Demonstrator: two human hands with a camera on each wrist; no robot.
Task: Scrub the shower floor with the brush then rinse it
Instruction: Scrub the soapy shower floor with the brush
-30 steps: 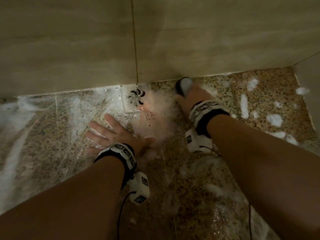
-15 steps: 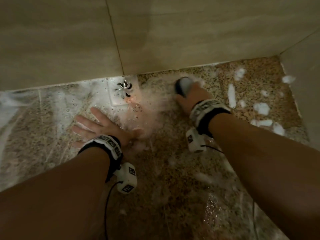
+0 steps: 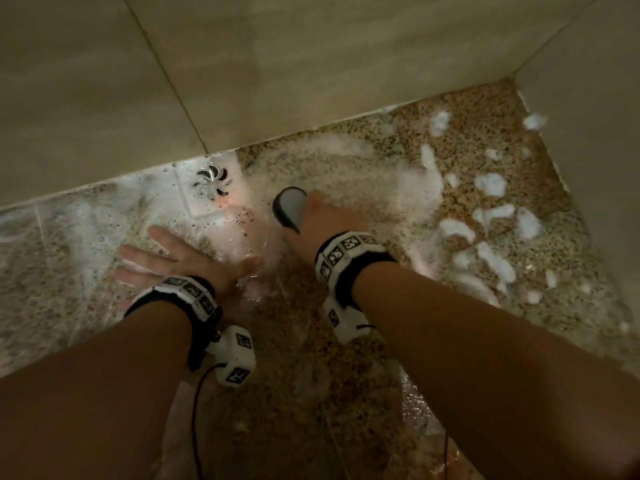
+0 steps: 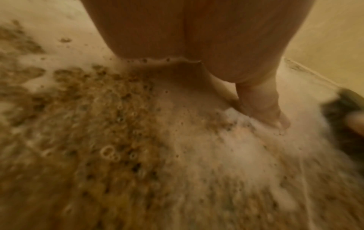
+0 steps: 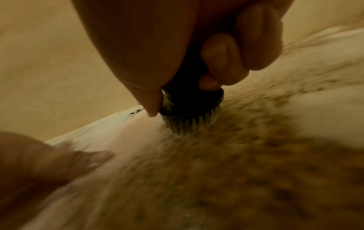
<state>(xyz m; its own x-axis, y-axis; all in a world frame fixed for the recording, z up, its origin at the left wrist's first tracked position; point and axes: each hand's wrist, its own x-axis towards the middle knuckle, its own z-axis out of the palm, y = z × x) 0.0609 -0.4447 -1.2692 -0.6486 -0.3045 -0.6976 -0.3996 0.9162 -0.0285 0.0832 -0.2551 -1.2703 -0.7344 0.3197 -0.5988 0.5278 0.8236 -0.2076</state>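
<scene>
Brush (image 5: 189,112): round dark body, pale bristles pressed on the speckled shower floor (image 3: 346,393), just right of the drain (image 3: 212,181), near the wall (image 3: 311,64). Right hand (image 3: 325,226) grips it, fingers (image 5: 220,62) curled round the handle. Left hand (image 3: 180,261) lies flat on the wet floor, fingers spread. Foam (image 3: 490,183) lies in clumps to the right. Handle mostly hidden by the palm; both wrist views blurred.
</scene>
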